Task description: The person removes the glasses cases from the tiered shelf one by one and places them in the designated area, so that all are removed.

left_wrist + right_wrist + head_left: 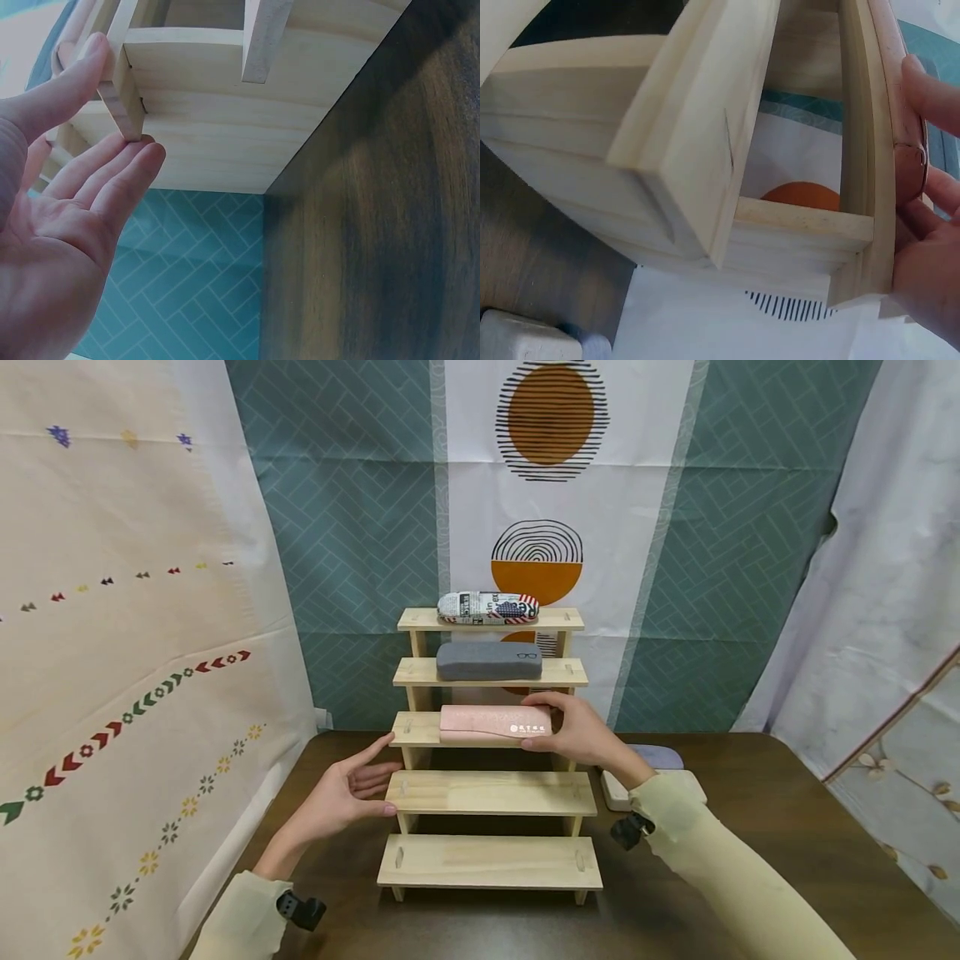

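Note:
A light wooden five-step display rack (491, 793) stands in the middle. On its middle step lies a pink glasses case (480, 722) with white lettering. My right hand (573, 731) holds the case's right end between thumb and fingers. In the right wrist view, the case (909, 161) lies along the step's edge, with the right hand (937, 240) at its end. My left hand (348, 793) is at the rack's left side, thumb at the second-lowest step and index fingertip by the middle step. In the left wrist view, its fingers (135, 176) are nearly straight, touching the wooden board.
A grey glasses case (487, 662) lies on the second step from the top, and a newsprint-patterned case (487, 608) on the top step. Right of the rack, a white case (618, 793) and a purple case (656, 756) rest on the brown table (750, 827). Patterned cloths hang around.

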### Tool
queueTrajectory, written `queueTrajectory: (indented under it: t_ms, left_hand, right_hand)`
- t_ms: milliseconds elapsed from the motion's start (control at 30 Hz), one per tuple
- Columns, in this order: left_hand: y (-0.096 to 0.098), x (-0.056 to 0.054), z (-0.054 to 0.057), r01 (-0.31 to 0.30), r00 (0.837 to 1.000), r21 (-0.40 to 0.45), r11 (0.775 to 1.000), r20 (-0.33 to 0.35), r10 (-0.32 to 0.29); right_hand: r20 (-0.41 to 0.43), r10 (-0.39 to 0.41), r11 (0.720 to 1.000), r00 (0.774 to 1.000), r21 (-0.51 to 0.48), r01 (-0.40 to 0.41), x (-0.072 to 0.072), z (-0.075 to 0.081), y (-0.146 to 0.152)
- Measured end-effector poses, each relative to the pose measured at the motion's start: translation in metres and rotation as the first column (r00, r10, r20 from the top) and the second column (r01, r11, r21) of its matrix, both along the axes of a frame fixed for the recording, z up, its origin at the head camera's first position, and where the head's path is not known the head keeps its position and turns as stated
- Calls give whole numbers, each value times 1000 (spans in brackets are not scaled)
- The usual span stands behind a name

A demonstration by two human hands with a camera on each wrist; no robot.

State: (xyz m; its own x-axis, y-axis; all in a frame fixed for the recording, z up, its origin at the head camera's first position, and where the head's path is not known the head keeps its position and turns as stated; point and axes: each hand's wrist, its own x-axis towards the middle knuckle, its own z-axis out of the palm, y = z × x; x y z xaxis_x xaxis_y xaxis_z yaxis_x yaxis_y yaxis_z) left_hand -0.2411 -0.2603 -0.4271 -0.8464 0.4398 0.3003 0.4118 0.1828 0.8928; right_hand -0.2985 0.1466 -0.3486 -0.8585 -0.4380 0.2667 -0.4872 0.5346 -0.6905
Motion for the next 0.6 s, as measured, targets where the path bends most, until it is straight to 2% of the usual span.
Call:
queueTrajectory:
  t_ms: [600]
  left_hand:
    - [-1,0,-1,0,1000,11,1000,8,0]
  right_hand:
    - [55,18,999,998,-34,-16,-1,2,-1]
